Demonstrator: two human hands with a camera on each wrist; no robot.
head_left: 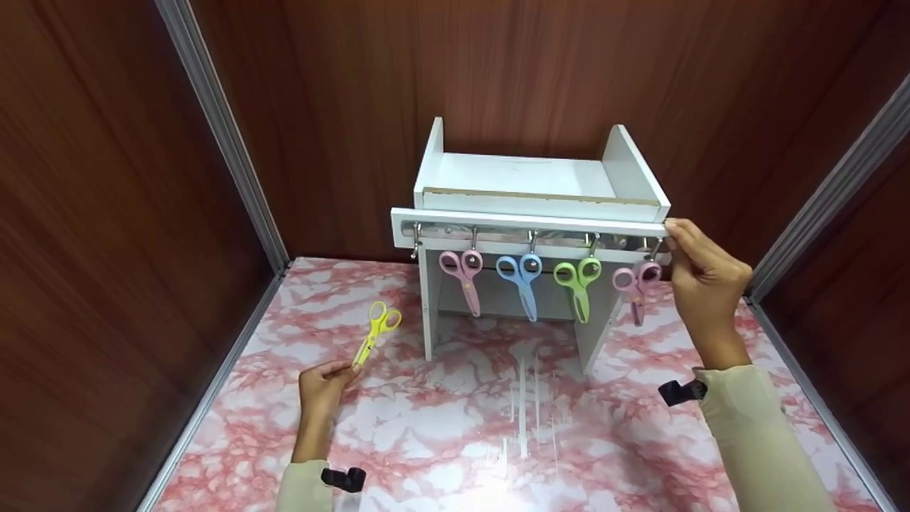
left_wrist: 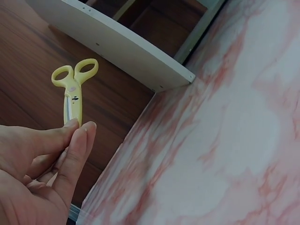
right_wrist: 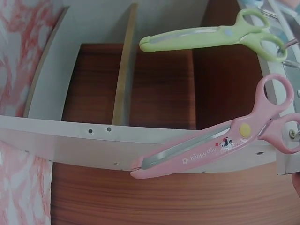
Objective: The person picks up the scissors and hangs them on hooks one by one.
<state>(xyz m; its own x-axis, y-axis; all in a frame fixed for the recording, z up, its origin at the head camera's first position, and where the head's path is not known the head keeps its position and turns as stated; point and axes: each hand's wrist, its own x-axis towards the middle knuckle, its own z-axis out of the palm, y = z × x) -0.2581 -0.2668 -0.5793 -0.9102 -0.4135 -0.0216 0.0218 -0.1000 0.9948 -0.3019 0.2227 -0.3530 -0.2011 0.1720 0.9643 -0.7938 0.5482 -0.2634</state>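
Yellow scissors (head_left: 372, 333) are pinched by the blade end between the thumb and fingers of my left hand (head_left: 323, 387), handles pointing up and away. In the left wrist view the yellow scissors (left_wrist: 73, 93) show their two finger loops at the top. My right hand (head_left: 707, 274) grips the right end of a white hook rail (head_left: 512, 222). From its metal hooks hang pink scissors (head_left: 466, 281), blue scissors (head_left: 522, 281), green scissors (head_left: 579, 284) and, nearest my right hand, another pink pair (head_left: 637, 288). The leftmost hook (head_left: 416, 238) carries nothing.
The rail runs across the front of a white shelf unit (head_left: 429, 306) with raised sides. It stands on a red-and-white marbled tabletop (head_left: 426, 434) against a brown wood-look wall (head_left: 341, 107). Metal strips (head_left: 220, 135) edge the side panels.
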